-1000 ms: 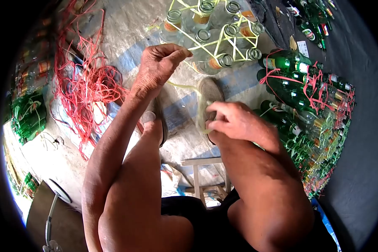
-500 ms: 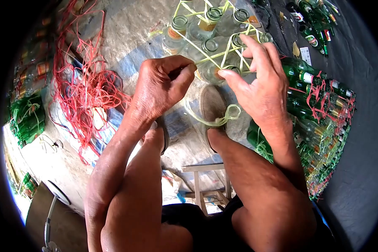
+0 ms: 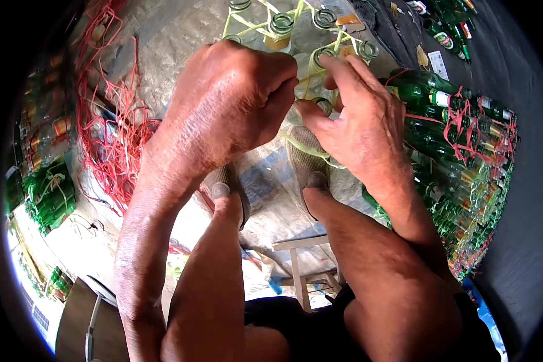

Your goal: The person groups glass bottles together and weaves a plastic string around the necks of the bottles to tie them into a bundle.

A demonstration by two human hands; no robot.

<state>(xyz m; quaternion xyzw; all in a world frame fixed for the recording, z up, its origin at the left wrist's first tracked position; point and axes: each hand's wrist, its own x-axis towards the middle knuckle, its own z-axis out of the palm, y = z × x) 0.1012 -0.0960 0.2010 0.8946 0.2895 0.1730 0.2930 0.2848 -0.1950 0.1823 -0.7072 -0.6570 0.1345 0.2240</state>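
Observation:
A cluster of clear glass bottles (image 3: 282,25) stands upright at the top middle, laced around the necks with pale yellow-green plastic twine (image 3: 251,25). My left hand (image 3: 235,99) is closed in a pinch on the twine, its back toward me, hiding its fingertips and some bottles. Opposite it, my right hand (image 3: 362,111) is at the near bottle necks with thumb and fingers apart. Its index fingertip is by a bottle mouth (image 3: 324,58); whether it touches the glass I cannot tell. A loose twine tail (image 3: 304,148) hangs below the hands, over my right shoe.
A tangle of red twine (image 3: 117,163) lies at left on the floor sheet. Bundled green bottles (image 3: 425,133) are tied in red and green twine at right, with more bottles (image 3: 446,39) beyond. Green bundles (image 3: 48,190) stand far left. A wooden stool (image 3: 298,244) is between my legs.
My left hand has lifted closer to the camera, still pinched, and now covers more bottles. My right hand has shifted slightly left. The view has tilted a little.

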